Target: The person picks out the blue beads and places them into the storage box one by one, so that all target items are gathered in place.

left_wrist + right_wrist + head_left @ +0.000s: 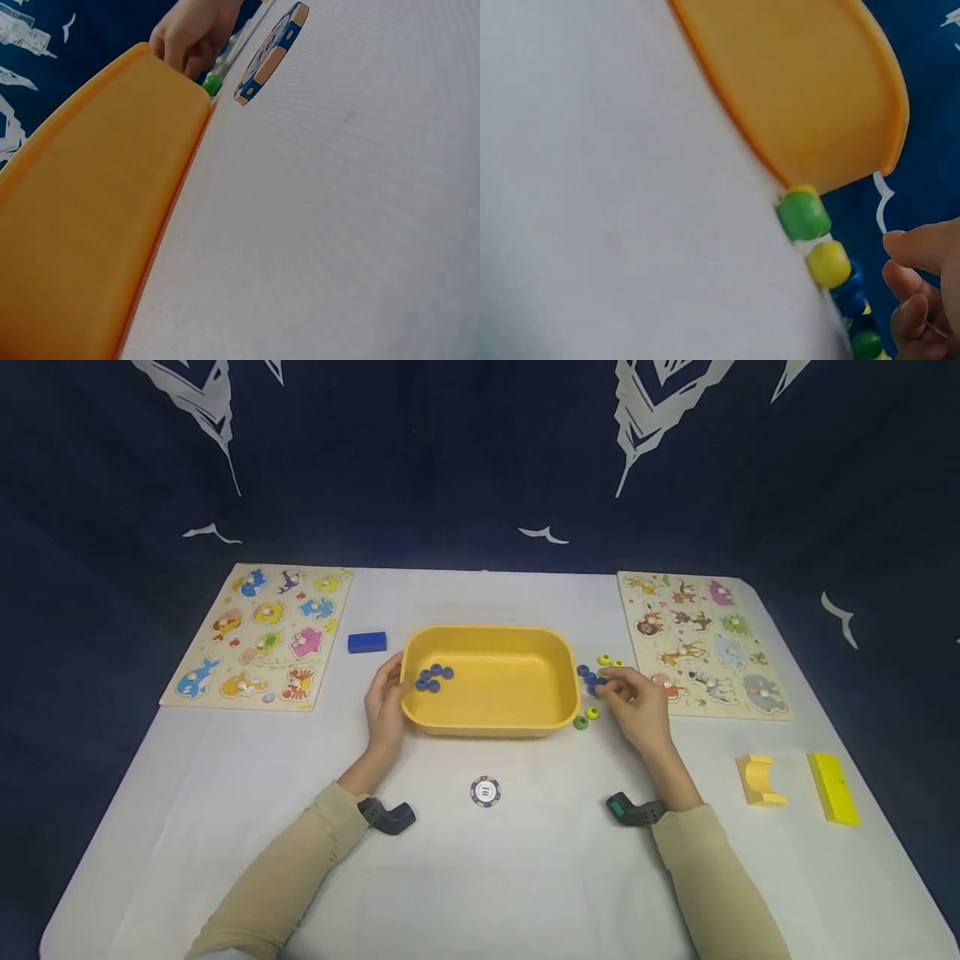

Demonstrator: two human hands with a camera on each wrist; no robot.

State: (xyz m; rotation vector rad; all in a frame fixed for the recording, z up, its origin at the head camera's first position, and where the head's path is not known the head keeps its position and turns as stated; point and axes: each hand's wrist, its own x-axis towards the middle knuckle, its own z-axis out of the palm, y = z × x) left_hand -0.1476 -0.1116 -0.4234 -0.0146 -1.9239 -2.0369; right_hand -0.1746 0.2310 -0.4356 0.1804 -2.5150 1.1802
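A yellow plastic tray (491, 714) stands mid-table, with several small blue beads (434, 686) inside toward its left end. My left hand (386, 706) grips the tray's left end, thumb at the rim. Just beyond the right end, my right hand (637, 703) hovers over a loose group of blue beads (582, 670), its thumb and fingertips close to them. In the right wrist view a gap shows between thumb (915, 246) and fingers, and no bead is visible there. Nearby lie yellow beads (592, 713) and a green bead (581, 722).
A poker chip (485, 792) lies in front of the tray. Animal puzzle boards lie at left (258, 639) and right (701, 643). A blue block (367, 642) is behind the left hand; a curved yellow block (759, 780) and long yellow block (834, 788) lie at the right.
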